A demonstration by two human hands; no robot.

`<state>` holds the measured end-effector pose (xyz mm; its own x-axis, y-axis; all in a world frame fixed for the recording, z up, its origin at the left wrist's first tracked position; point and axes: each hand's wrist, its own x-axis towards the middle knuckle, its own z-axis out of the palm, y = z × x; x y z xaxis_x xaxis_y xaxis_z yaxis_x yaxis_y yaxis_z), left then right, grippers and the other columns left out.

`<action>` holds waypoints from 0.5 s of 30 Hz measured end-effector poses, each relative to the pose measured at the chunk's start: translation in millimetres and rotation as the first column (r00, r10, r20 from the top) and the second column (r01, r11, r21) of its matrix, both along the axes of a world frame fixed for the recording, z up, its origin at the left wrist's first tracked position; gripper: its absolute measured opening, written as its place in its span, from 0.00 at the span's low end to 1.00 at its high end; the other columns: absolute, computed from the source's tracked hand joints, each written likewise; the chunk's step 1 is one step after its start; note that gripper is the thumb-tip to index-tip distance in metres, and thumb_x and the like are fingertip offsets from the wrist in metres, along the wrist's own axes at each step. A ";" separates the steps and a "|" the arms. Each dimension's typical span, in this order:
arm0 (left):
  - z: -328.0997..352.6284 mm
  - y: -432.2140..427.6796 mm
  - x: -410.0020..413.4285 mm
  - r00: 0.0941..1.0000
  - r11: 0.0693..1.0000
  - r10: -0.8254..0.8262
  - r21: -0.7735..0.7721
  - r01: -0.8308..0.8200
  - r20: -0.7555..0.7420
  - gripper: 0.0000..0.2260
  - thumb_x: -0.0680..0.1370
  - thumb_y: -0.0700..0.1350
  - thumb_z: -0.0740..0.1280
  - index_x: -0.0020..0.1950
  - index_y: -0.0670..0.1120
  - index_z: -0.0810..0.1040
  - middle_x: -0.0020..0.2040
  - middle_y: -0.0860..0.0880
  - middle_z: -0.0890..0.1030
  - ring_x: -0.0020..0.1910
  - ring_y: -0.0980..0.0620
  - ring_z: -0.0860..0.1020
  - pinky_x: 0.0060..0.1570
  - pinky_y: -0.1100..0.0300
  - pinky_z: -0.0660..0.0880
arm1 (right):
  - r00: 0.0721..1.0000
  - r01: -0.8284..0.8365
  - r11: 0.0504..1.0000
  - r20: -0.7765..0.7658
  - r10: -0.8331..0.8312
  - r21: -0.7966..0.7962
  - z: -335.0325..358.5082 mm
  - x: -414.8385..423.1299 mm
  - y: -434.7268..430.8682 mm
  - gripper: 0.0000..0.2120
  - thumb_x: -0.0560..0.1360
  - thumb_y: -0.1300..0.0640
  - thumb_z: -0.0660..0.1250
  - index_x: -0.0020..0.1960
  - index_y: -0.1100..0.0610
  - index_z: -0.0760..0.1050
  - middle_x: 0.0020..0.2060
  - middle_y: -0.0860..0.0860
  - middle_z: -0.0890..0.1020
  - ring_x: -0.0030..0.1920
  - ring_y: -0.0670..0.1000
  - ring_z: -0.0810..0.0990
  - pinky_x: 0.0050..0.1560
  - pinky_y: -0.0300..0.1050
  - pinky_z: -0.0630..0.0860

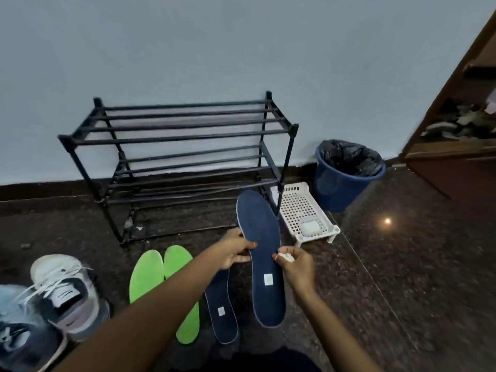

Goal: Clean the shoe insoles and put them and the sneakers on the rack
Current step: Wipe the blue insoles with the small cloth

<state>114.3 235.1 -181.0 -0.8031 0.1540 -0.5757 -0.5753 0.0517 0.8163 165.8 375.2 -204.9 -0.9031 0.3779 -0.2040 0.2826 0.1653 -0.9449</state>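
Head view, items listed largest first. Black two-tier metal-bar shoe rack [177,157]: stands against the pale wall, both tiers bare. Blue plastic bin with black liner [346,175]: right of the rack. Pair of grey-and-white laced sneakers [61,296]: on the dark speckled floor, far left, well apart from the rack. White perforated plastic tray [304,213]: beside the rack's right leg, a pale pad-like item inside; its nature cannot be told. Navy fabric insole with white heel label [264,253]: held above the floor, toe toward the rack. Two bright green foam insoles [161,280]: flat on the floor, side by side. Second navy insole [221,312]: on the floor, partly under the left forearm. Left hand [233,251]: fingers pinching the held insole's left edge at mid-length. Right hand [295,264]: fingers pressed around a small white wad, likely a wipe [286,256], at the insole's right edge.

Risks, judged: the insole is gripped at its edge only, so firm wiping may bend it or twist it free; a dropped insole lands on gritty floor and gets soiled again.
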 end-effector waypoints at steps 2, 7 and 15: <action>-38.9 4.1 -5.2 0.999 0.999 -0.021 -0.028 0.023 0.043 0.18 0.76 0.29 0.63 0.65 0.40 0.71 0.62 0.44 0.77 0.61 0.45 0.75 0.56 0.51 0.74 | 0.998 0.012 1.000 0.056 -0.013 0.012 -36.4 -2.9 4.2 0.08 0.66 0.70 0.71 0.36 0.59 0.76 0.37 0.54 0.80 0.38 0.51 0.77 0.39 0.37 0.74; -129.0 11.8 -12.9 0.989 0.995 -0.009 -0.099 0.024 0.150 0.18 0.76 0.29 0.63 0.65 0.39 0.71 0.62 0.42 0.76 0.54 0.49 0.74 0.53 0.53 0.74 | 0.978 -0.025 0.998 0.208 0.011 0.062 -118.5 -12.1 9.3 0.07 0.68 0.69 0.69 0.37 0.59 0.77 0.36 0.54 0.80 0.36 0.49 0.77 0.31 0.30 0.69; -209.0 15.1 -20.7 0.973 0.981 0.013 -0.189 0.032 0.231 0.17 0.75 0.29 0.65 0.63 0.37 0.71 0.53 0.43 0.76 0.52 0.48 0.76 0.46 0.57 0.76 | 0.939 -0.035 0.989 0.345 -0.016 0.141 -194.4 -20.5 3.9 0.04 0.71 0.66 0.67 0.41 0.59 0.77 0.36 0.52 0.80 0.35 0.49 0.77 0.28 0.28 0.68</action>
<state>93.6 250.2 -389.9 -0.6441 0.0304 -0.7643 -0.7454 0.1991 0.6362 145.3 379.1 -399.3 -0.7908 0.4175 -0.4476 0.5839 0.2954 -0.7561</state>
